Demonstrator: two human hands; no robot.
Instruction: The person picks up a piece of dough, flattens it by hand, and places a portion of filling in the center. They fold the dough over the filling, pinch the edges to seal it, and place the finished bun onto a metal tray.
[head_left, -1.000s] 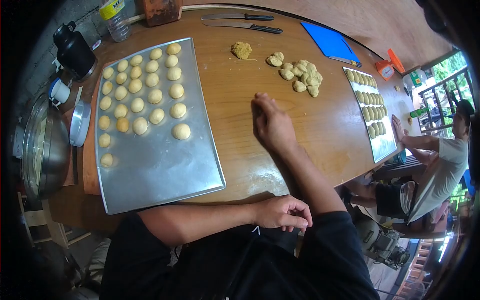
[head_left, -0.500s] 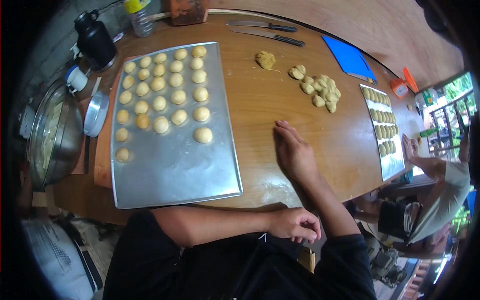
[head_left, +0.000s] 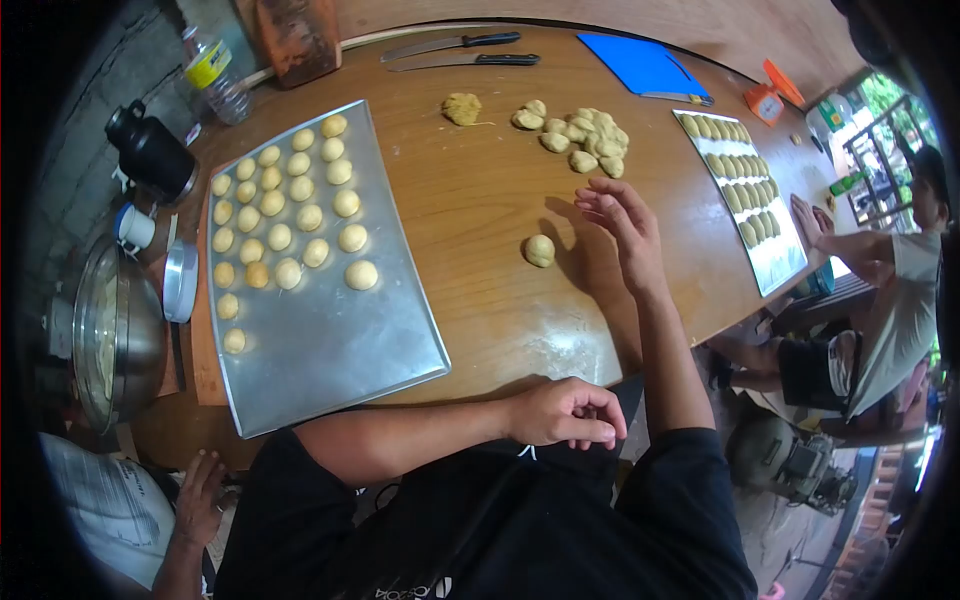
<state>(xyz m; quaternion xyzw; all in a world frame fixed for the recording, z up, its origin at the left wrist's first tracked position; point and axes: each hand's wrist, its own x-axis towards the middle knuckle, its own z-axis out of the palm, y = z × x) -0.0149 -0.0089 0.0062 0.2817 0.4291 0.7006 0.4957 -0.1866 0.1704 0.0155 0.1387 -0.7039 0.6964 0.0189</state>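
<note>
My right hand (head_left: 628,232) hovers over the table with its fingers apart and nothing in them. A small yellowish dough ball (head_left: 540,251) sits on the wood to its left. Just beyond the fingertips lies a cluster of dough pieces (head_left: 597,135). My left hand (head_left: 570,412) is at the table's near edge, its fingers curled in; whatever may be inside the curl is hidden. Left of both hands, a metal baking tray (head_left: 340,375) carries rows of round pale dough balls (head_left: 310,217), with bare metal along its near side.
Farther back are a crumbly yellow lump (head_left: 462,109), two knives (head_left: 465,61) and a blue board (head_left: 640,68). Another tray (head_left: 765,270) of shaped pieces stands right, near a co-worker's arm (head_left: 850,245). A large bowl (head_left: 140,340) stands left; another person's hand (head_left: 200,495) shows below.
My right hand has lifted off the table and opened, moving right and away from me, leaving the dough ball in sight. My left hand stays curled. The view has shifted, and a hand appears lower left.
</note>
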